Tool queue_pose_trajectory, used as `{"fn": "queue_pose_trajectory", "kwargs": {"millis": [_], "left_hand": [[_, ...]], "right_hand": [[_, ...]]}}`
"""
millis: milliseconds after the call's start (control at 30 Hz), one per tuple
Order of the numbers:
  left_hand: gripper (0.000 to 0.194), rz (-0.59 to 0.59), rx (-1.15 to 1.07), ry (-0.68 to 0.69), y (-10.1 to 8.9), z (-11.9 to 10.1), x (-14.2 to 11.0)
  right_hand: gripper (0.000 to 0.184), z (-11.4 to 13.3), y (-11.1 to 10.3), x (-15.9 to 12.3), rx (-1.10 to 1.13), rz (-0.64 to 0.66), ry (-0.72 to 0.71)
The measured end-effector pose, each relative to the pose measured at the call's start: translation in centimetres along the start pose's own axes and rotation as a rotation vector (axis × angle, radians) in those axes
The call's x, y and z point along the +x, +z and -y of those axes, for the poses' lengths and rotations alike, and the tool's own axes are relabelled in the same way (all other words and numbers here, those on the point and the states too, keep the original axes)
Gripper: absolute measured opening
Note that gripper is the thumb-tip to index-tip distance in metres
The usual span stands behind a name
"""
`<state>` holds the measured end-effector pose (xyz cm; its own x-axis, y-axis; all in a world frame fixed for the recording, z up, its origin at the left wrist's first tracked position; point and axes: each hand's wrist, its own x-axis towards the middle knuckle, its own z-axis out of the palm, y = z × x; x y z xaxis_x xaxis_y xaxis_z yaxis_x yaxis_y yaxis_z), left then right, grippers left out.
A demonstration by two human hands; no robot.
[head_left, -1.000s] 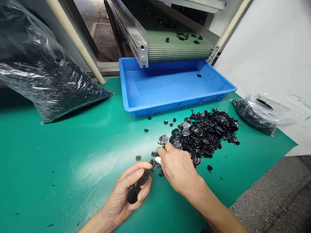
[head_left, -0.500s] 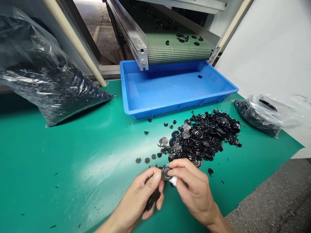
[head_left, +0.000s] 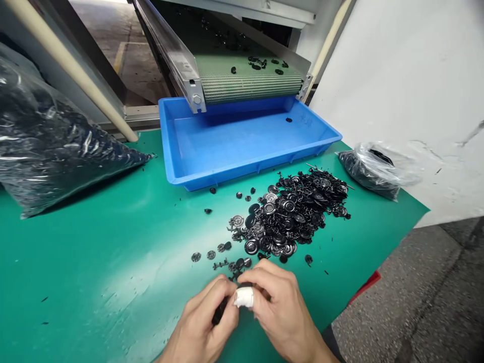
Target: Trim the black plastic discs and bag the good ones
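Note:
My left hand (head_left: 204,317) is closed around black round plastic parts (head_left: 219,311), mostly hidden by its fingers. My right hand (head_left: 282,305) pinches a black round plastic part (head_left: 245,285), of which only a dark edge shows between the fingertips. A white wrap (head_left: 244,297) covers my right thumb, which meets the left fingertips. Just beyond the hands lies a heap of black buttons-like discs and thin sprue pieces (head_left: 291,217). Several small loose discs (head_left: 210,255) lie on the green table top (head_left: 113,252) to the left of the heap.
A blue tray (head_left: 227,176) with one black piece inside stands under the end of a green conveyor belt (head_left: 249,85) carrying black parts. A large clear bag of black parts (head_left: 68,146) stands at left, a smaller bag (head_left: 372,174) at right. The table's right edge borders a grey floor (head_left: 408,282).
The view has swung to the right. The disc between my hands, earlier face-on, is now mostly covered by the fingers, with the wrapped right thumb in front of it.

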<state>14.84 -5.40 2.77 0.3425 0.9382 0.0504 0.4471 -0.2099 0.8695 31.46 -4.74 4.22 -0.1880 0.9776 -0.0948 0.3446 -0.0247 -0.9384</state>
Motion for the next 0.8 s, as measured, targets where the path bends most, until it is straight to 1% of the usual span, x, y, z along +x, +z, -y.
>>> {"fn": "queue_pose_trajectory", "kwargs": {"millis": [67,133,167,200,267,333,400,467,500,533,600,667,700,767,800], "left_hand": [[0.016,-0.006,0.027,0.09,0.0,0.1,-0.1],[0.02,0.014,0.057,0.223,0.0,0.3,-0.3],[0.021,0.024,0.063,0.267,0.0,0.4,-0.4],[0.023,0.03,0.061,0.286,0.0,0.4,-0.4],[0.025,0.01,0.043,0.266,-0.1,0.4,-0.5],[0.026,-0.019,0.014,0.188,-0.3,0.1,-0.5],[0.021,0.014,-0.064,0.037,-0.5,-0.2,-0.3],[0.016,0.038,-0.221,-0.188,-0.7,-0.5,0.1],[0.018,0.037,-0.315,-0.293,-0.7,-0.6,0.3],[0.021,0.035,-0.412,-0.38,-0.8,-0.6,0.5],[0.026,0.021,-0.62,-0.509,-1.0,-0.4,0.8],[0.025,-0.012,-0.874,-0.621,-1.2,-0.1,1.2],[0.024,-0.04,-1.005,-0.67,-1.3,0.1,1.4],[0.021,-0.097,-1.229,-0.731,-1.4,0.3,1.7],[0.02,-0.111,-1.308,-0.743,-1.4,0.3,1.9]], "right_hand": [[0.027,0.0,-0.2,0.1,0.097,0.048,0.006],[0.025,-0.3,-0.5,0.1,0.161,0.072,0.025],[0.023,-0.5,-0.6,0.2,0.187,0.082,0.025],[0.022,-0.7,-0.6,0.2,0.222,0.088,0.024],[0.02,-1.2,-0.6,0.3,0.332,0.116,0.031],[0.019,-1.5,-0.5,0.4,0.42,0.164,0.03],[0.02,-1.3,-0.4,0.3,0.355,0.184,-0.005],[0.023,-0.8,-0.4,0.0,0.167,0.15,-0.068],[0.024,-0.5,-0.4,0.0,0.055,0.134,-0.108],[0.023,-0.1,-0.6,0.0,-0.053,0.132,-0.152],[0.024,0.6,-1.0,0.7,-0.252,0.166,-0.228],[0.026,1.2,-1.7,2.4,-0.459,0.163,-0.266],[0.027,1.4,-2.0,3.5,-0.575,0.12,-0.267],[0.031,1.8,-2.4,6.4,-0.803,0.036,-0.284],[0.032,1.9,-2.4,7.8,-0.909,0.036,-0.286]]}}
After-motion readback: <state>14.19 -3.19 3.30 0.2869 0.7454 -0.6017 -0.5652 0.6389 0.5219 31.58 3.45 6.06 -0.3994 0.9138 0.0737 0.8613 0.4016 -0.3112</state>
